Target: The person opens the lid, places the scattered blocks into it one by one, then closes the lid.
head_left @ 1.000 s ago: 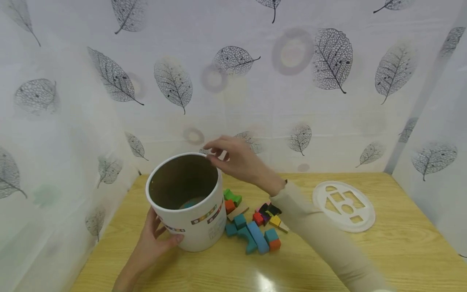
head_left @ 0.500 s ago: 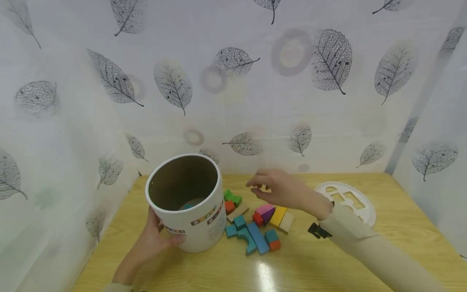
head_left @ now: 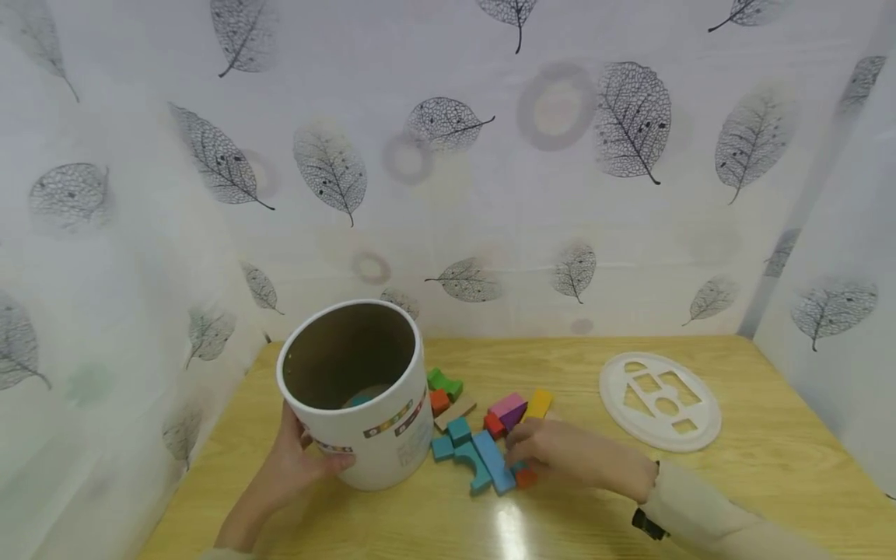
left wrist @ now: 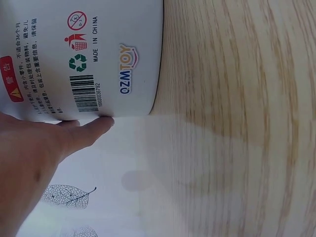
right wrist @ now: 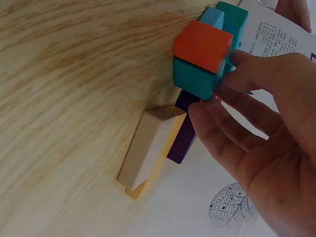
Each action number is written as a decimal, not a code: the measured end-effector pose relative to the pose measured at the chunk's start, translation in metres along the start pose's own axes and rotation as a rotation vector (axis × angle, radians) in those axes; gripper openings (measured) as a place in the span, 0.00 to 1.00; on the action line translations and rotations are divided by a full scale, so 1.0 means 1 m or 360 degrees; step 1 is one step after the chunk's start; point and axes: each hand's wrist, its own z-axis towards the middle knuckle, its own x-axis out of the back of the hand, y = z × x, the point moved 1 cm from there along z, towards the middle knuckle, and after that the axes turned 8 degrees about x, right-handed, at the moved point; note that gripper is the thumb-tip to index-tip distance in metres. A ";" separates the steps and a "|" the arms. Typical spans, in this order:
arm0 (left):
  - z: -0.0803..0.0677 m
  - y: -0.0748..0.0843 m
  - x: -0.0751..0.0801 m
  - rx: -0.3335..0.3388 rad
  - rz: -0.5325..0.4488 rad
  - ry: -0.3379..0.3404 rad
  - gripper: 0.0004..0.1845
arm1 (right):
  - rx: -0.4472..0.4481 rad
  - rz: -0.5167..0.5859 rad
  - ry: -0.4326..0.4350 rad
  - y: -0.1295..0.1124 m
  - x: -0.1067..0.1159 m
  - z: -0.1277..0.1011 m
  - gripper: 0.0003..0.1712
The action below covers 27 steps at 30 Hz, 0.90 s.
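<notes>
Teal block (right wrist: 192, 79), right of white bucket (head_left: 388, 439): right hand (head_left: 574, 453) nearer, bent fingers alongside, pinch unclear; left hand (head_left: 297, 467) gripping bucket.

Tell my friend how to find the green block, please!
Find the big white bucket gripped by the left hand. In the head view, blocks lie along its right side; look at the back, behind an orange-red block. The green block there is bright grassy green, unlike its orange-red neighbour and the teal blocks nearer the front.
</notes>
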 end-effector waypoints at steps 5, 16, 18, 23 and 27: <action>0.000 -0.002 -0.001 -0.0022 0.0003 -0.0006 0.69 | -0.0082 -0.0025 -0.0014 0.001 -0.001 -0.008 0.15; 0.000 -0.004 0.001 -0.0069 -0.0013 -0.0008 0.69 | -0.0185 0.0037 -0.0045 0.003 -0.002 -0.018 0.18; 0.000 -0.004 0.001 -0.0062 -0.0009 -0.0007 0.69 | -0.0173 0.0035 -0.0054 0.002 -0.002 -0.019 0.18; -0.002 -0.003 -0.001 -0.0029 -0.0008 0.0002 0.69 | -0.0142 0.0008 -0.0057 0.002 -0.002 -0.020 0.17; -0.003 -0.003 -0.001 -0.0038 0.0008 0.0012 0.68 | -0.0112 0.0028 -0.0025 0.002 -0.002 -0.021 0.18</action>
